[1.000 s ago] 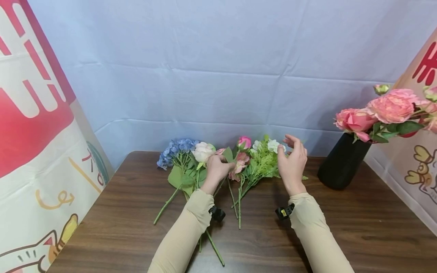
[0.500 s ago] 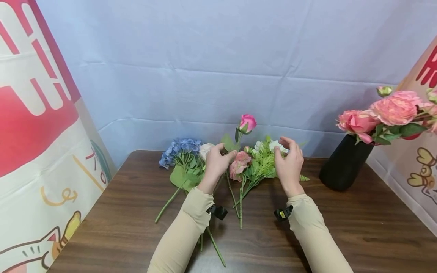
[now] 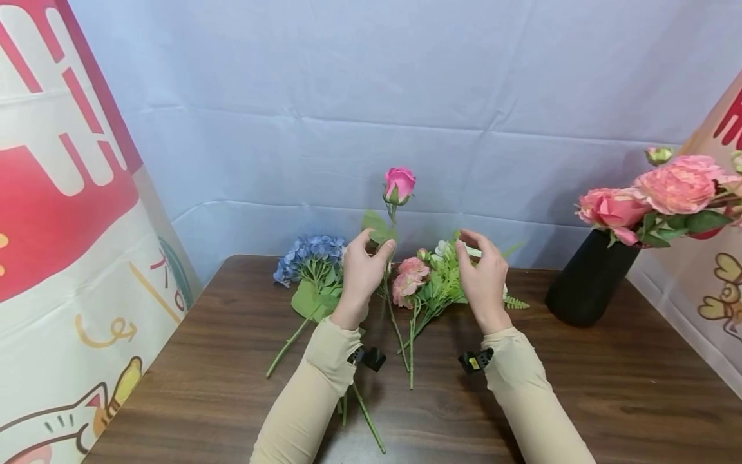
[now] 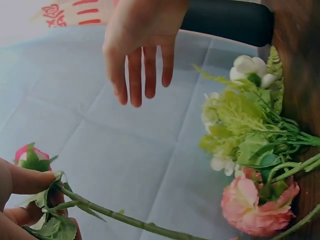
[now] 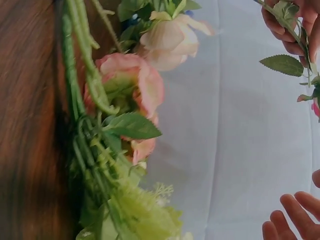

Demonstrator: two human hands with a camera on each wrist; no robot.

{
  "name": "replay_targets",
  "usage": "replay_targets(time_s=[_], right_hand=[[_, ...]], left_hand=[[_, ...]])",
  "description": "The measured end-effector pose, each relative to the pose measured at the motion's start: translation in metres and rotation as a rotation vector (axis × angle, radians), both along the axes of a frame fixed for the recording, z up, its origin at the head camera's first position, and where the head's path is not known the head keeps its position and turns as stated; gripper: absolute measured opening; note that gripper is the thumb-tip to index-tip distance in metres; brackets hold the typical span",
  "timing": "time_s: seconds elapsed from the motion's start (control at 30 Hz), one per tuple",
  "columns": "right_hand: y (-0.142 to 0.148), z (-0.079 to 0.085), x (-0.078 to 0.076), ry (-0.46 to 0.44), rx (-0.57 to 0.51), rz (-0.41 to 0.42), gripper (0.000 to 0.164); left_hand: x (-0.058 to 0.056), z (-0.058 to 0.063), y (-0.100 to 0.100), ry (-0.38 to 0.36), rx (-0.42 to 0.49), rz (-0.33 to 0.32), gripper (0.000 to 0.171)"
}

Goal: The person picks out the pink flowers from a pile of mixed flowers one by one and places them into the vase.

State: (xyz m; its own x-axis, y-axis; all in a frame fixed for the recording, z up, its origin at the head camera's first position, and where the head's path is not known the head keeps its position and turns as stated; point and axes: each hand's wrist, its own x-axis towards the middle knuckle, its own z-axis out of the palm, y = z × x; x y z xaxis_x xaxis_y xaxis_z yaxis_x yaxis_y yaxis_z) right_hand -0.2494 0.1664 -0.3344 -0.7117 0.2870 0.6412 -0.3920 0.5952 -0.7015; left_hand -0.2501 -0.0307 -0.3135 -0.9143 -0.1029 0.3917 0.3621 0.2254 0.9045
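My left hand (image 3: 363, 270) pinches the stem of a pink rose (image 3: 400, 185) between thumb and fingers, just under its leaves. The rose stands nearly upright over the table, and its stem (image 4: 120, 217) slants away from the grip in the left wrist view. My right hand (image 3: 482, 274) hovers above the green and white sprays (image 3: 443, 277), fingers spread and nothing in them. In the left wrist view that right hand (image 4: 145, 45) shows its fingers hanging straight. Between the hands lies a pink carnation-like bloom (image 3: 409, 281). Left of my left hand rests a blue hydrangea (image 3: 310, 254).
A black vase (image 3: 591, 277) holding pink peonies (image 3: 675, 185) stands at the right. A pale cream rose (image 5: 170, 42) lies among the flowers. Several loose stems stretch across the brown table (image 3: 220, 386) toward the front. A light cloth (image 3: 348, 96) hangs behind the table.
My left hand has lifted the pink rose from among the lying flowers, and its bloom has risen and swung slightly left. My right hand has shifted a little left.
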Motion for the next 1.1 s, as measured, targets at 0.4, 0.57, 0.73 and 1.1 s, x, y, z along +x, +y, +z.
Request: replay_targets(time_s=[0.4, 0.57, 0.73, 1.1], right_hand=[[-0.017, 0.013, 0.006, 0.037, -0.013, 0.069, 0.030], [-0.027, 0.019, 0.009, 0.054, -0.011, 0.112, 0.031], [-0.035, 0.025, 0.014, 0.052, -0.016, 0.139, 0.031], [-0.041, 0.036, 0.024, 0.041, 0.000, 0.188, 0.029]], left_hand=[[0.007, 0.010, -0.007, 0.035, 0.069, 0.023, 0.020], [0.011, 0.014, -0.007, 0.061, 0.058, 0.021, 0.022], [0.017, 0.017, -0.005, 0.070, 0.075, -0.008, 0.024], [0.024, 0.025, -0.002, 0.057, 0.225, -0.056, 0.020]])
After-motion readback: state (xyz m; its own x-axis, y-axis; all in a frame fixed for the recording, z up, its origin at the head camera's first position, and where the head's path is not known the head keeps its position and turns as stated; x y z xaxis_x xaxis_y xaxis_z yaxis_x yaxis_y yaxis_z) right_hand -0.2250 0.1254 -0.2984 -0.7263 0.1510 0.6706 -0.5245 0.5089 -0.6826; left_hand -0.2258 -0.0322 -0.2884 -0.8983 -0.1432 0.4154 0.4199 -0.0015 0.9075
